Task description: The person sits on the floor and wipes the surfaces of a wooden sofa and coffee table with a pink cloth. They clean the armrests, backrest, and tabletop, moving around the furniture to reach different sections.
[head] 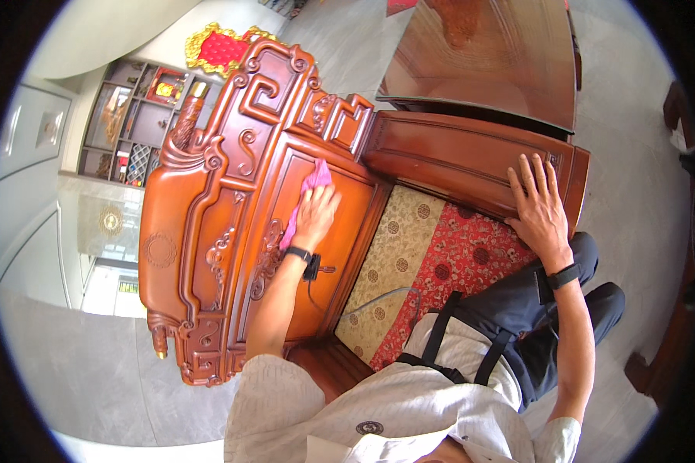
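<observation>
My left hand (315,215) presses a crumpled pink cloth (319,173) against the carved wooden backrest panel (347,202) of a reddish-brown wooden seat. Part of the cloth is hidden under my palm and wrist. On the right, my right hand (536,202) lies flat with spread fingers on the broad wooden armrest (452,150). It holds nothing. Between my hands is the seat, covered by a patterned cushion (397,249) in gold and red. A thin grey cable crosses the cushion. Both wrists wear black straps with small devices.
A glossy wooden table (480,63) stands just beyond the armrest. Behind the backrest are a red-and-gold ornate piece (217,51) and a shelf unit (133,124) with ornaments. Grey floor tiles (619,173) surround the seat. Dark wooden furniture (672,324) shows at the right rim.
</observation>
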Demonstrator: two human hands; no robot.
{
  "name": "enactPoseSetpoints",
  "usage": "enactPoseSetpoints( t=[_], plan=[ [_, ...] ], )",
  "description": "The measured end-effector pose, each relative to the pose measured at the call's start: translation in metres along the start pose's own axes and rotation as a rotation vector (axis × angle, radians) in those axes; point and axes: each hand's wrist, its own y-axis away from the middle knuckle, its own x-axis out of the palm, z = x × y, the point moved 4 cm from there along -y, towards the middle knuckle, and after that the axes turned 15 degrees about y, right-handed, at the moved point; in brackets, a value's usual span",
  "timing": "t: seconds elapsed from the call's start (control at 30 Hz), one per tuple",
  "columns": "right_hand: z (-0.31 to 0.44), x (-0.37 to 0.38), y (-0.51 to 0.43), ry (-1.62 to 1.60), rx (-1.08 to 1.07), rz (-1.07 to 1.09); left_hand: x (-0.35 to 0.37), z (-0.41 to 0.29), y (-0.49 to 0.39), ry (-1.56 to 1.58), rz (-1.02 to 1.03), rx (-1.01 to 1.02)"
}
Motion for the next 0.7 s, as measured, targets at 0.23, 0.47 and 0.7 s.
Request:
enactPoseSetpoints(
  t=[0.23, 0.47, 0.7],
  plan=[
    [-0.001, 0.0, -0.001, -0.037, 0.016, 0.017, 0.015, 0.008, -0.116, 0.067, 0.034, 0.29],
    [-0.001, 0.002, -0.001, -0.013, 0.021, 0.024, 0.043, -0.023, 0.019, 0.213, 0.397, 0.472],
    [0.0, 0.002, -0.001, -0.001, 0.004, 0.031, 0.06, -0.052, 0.246, 0.249, 0.651, 0.441]
  ],
)
